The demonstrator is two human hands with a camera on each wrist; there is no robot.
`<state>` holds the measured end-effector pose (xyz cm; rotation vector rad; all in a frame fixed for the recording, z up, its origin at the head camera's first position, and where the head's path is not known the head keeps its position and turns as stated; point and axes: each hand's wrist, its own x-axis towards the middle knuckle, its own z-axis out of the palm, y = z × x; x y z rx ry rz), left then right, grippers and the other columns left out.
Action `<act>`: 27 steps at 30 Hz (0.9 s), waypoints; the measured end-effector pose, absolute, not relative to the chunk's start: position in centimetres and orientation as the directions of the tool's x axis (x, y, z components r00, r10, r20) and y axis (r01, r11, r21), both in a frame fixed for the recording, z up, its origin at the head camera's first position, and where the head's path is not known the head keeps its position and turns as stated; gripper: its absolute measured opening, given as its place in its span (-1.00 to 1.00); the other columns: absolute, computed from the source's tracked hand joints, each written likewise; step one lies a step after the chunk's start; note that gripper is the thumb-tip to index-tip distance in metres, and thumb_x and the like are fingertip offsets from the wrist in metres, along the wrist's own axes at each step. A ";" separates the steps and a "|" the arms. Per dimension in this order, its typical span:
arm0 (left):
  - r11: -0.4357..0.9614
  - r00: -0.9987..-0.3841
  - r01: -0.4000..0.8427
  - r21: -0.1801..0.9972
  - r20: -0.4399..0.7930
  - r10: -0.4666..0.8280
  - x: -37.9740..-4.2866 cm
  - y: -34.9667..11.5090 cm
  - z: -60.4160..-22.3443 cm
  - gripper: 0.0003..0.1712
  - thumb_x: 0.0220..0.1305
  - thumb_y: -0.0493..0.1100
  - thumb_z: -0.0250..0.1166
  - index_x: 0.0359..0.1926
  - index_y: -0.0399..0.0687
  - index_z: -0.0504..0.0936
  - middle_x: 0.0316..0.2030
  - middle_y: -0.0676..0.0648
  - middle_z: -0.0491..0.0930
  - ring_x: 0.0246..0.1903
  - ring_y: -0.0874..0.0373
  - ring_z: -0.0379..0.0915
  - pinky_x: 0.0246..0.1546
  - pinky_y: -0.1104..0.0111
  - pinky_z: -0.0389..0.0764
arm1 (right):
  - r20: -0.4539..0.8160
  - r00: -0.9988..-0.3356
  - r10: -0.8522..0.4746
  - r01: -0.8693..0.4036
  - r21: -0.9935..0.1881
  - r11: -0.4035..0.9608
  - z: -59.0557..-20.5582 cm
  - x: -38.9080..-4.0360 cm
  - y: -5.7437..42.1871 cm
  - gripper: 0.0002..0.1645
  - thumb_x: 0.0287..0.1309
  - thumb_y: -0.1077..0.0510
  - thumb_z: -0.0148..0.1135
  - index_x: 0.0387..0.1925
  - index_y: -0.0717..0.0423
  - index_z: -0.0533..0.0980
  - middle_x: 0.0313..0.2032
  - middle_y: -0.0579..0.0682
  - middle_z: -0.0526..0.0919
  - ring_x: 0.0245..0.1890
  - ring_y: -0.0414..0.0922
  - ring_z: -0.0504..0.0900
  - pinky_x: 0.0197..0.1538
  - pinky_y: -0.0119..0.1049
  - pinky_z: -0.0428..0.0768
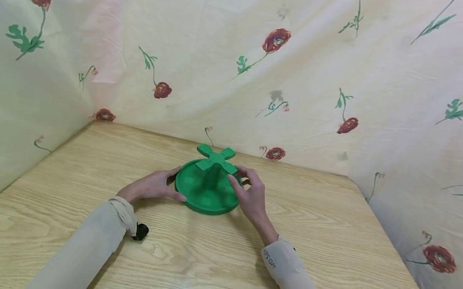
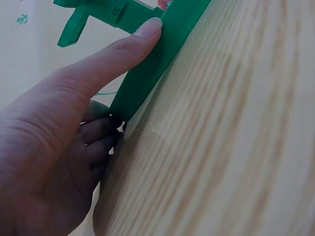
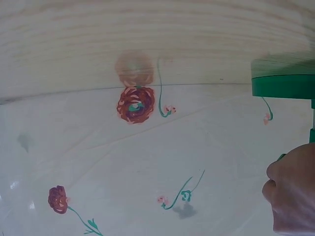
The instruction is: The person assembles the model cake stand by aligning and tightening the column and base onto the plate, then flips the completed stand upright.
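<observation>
A green stand [image 1: 204, 207] sits upright on the wooden table. It has a round, low-rimmed base, a central post and a flat four-armed cross [image 1: 216, 157] on top; the left wrist view shows dark digits on one arm. My left hand [image 1: 156, 184] holds the base at its left side, with the thumb on the rim [image 2: 150, 59] and the other fingers round the outer edge. At the cross's near right arm, my right hand [image 1: 252, 198] has thumb and fingers bent and pinches that arm. In the right wrist view the right hand [image 3: 295, 191] partly hides the cross.
The wooden table [image 1: 180, 265] stretches out on all sides of the stand. Pale flowered sheeting [image 1: 224, 65] hangs behind it and along both sides. A small black object [image 1: 141, 231] shows at the left sleeve's cuff.
</observation>
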<state>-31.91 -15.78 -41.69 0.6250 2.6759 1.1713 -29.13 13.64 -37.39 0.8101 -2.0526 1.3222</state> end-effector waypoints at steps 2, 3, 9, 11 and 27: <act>0.607 -0.902 0.309 0.732 0.023 0.432 -31.9 -15.8 -41.7 0.36 0.14 0.28 0.54 0.64 -0.24 -0.05 0.55 -0.33 0.09 0.53 -0.22 0.00 0.44 -0.08 0.19 | 0.733 -0.655 -0.185 -0.743 -0.580 0.333 -37.0 -28.7 13.6 -0.66 0.22 0.51 0.34 0.01 0.60 0.53 -0.21 0.42 0.63 -0.17 0.41 0.60 -0.17 0.28 0.58; 0.607 -0.902 0.308 0.732 0.021 0.431 -31.9 -15.8 -41.7 0.36 0.14 0.28 0.54 0.64 -0.24 -0.05 0.56 -0.33 0.09 0.53 -0.22 0.00 0.44 -0.08 0.18 | 0.735 -0.652 -0.184 -0.745 -0.577 0.335 -37.0 -28.6 13.5 -0.67 0.22 0.51 0.34 0.01 0.59 0.53 -0.22 0.42 0.63 -0.18 0.41 0.60 -0.18 0.27 0.59; 0.603 -0.904 0.297 0.741 0.015 0.427 -32.0 -15.7 -41.8 0.36 0.14 0.27 0.55 0.64 -0.24 -0.06 0.56 -0.32 0.07 0.54 -0.22 -0.03 0.45 -0.08 0.16 | 0.744 -0.644 -0.180 -0.751 -0.569 0.335 -37.1 -28.8 13.5 -0.67 0.22 0.51 0.35 0.00 0.60 0.54 -0.22 0.42 0.64 -0.18 0.42 0.60 -0.18 0.27 0.59; 0.601 -0.905 0.295 0.743 0.014 0.426 -32.0 -15.7 -41.8 0.36 0.13 0.27 0.55 0.64 -0.23 -0.06 0.56 -0.32 0.07 0.54 -0.22 -0.03 0.45 -0.09 0.17 | 0.742 -0.647 -0.178 -0.749 -0.574 0.331 -37.6 -29.3 13.7 -0.67 0.23 0.49 0.35 0.01 0.57 0.55 -0.22 0.40 0.65 -0.17 0.40 0.61 -0.18 0.27 0.59; 0.634 -0.893 0.314 0.706 -0.008 0.450 -32.5 -16.0 -41.3 0.40 0.11 0.26 0.57 0.64 -0.28 -0.08 0.58 -0.36 -0.03 0.55 -0.30 -0.13 0.45 -0.18 0.09 | 0.475 -0.819 -0.322 -0.574 -0.683 0.452 -40.7 -33.2 18.3 -0.37 0.45 0.24 0.20 0.44 0.37 0.31 0.17 0.32 0.58 0.17 0.20 0.52 0.09 0.13 0.53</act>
